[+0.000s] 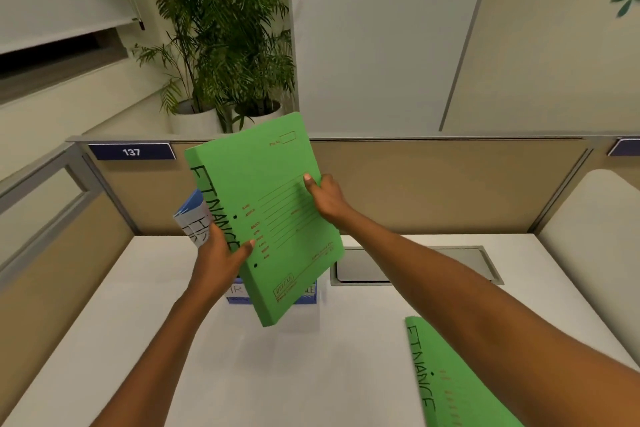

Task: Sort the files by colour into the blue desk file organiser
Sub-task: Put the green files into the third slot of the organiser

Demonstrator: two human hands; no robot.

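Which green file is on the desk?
The lower-right file, partly hidden by the right forearm; the raised file is held by the left hand and right hand.

- "137": white digits on dark blue plaque (131,151), top rail of beige partition (433,184), above far left corner of white desk (207,374).
- "FINANCE": black handwriting along spine of green cardboard file (263,191), held above desk middle. Red printed form on cover, "File No." near top, rest too small to read.
- "HR": black handwriting on white spine labels of blue paper files (194,218).
- "FINANCE": black handwriting on spine of second green cardboard file (446,381), near right corner of desk.
- White labels on front of blue desk organiser (306,298): mostly hidden, letters unreadable.
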